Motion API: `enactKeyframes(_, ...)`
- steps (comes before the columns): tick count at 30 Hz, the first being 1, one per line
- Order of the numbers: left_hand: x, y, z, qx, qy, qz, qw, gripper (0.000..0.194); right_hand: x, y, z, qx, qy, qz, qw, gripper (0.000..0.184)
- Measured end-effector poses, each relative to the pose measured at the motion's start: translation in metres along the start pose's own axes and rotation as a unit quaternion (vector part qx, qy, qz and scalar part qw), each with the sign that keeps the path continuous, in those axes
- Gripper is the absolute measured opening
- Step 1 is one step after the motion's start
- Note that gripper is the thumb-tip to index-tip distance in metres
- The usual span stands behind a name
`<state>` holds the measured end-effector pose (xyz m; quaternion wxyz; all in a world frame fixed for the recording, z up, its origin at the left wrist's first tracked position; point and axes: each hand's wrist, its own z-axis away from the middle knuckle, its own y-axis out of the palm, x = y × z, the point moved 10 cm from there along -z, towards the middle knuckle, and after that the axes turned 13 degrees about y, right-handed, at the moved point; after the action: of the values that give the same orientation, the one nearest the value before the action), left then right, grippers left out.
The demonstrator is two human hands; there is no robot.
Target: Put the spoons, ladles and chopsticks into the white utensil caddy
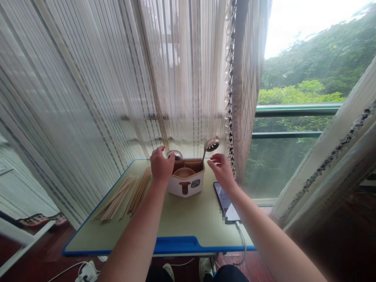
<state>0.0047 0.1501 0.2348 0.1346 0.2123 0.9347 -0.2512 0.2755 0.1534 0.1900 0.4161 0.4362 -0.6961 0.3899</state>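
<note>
A white utensil holder (185, 191) with a brown inside stands near the back of the table, a round brown piece (184, 172) showing within it. From its right rear corner a slotted ladle (212, 145) rises, bowl up. Another metal ladle or strainer head (175, 154) shows at the rear left, partly behind my left thumb. My left hand (162, 164) is at the holder's left side, fingers and thumb apart; whether it touches the holder cannot be made out. To the right of the holder, my right hand (222, 169) hovers with loosely curved fingers and nothing in them.
Several light wooden chopsticks (116, 199) and a darker bunch (140, 192) lie on the left of the table (179, 219). A phone (226, 203) with a white cable (243, 239) lies beneath my right forearm. Curtains (188, 78) hang directly behind the table.
</note>
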Motion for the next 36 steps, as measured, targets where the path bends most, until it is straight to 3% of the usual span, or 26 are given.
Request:
enactKeyframes(4, 0.025, -0.033, 0.022, -0.043, -0.024, 0.001, 0.999, 0.03, 0.024, 0.007, 0.041, -0.057, -0.069, -0.002, 0.996, 0.02)
enactKeyframes(9, 0.079, -0.054, 0.065, -0.02, -0.089, -0.02, 0.996, 0.024, 0.041, 0.08, 0.096, 0.062, -0.1, -0.016, 0.993, 0.017)
enactKeyframes(13, 0.116, -0.067, 0.108, 0.007, -0.136, -0.026, 0.99, 0.024, 0.019, 0.142, 0.118, 0.134, -0.049, -0.023, 0.989, 0.018)
enactKeyframes(17, 0.133, -0.079, 0.144, 0.032, -0.159, -0.039, 0.986, 0.024, -0.017, 0.186, 0.126, 0.164, 0.004, -0.036, 0.986, 0.018)
enactKeyframes(21, 0.136, -0.075, 0.163, 0.068, -0.162, -0.029, 0.984, 0.025, -0.051, 0.221, 0.122, 0.188, 0.072, -0.009, 0.979, 0.02)
enactKeyframes(28, 0.125, -0.049, 0.174, 0.151, -0.138, -0.022, 0.979, 0.03, -0.092, 0.279, 0.092, 0.226, 0.203, -0.014, 0.953, 0.034)
enactKeyframes(32, 0.123, -0.034, 0.18, 0.221, -0.104, -0.06, 0.968, 0.03, -0.11, 0.3, 0.088, 0.238, 0.278, -0.067, 0.928, 0.041)
enactKeyframes(36, 0.126, -0.029, 0.182, 0.24, -0.104, -0.072, 0.962, 0.022, -0.116, 0.306, 0.092, 0.272, 0.286, -0.132, 0.909, 0.041)
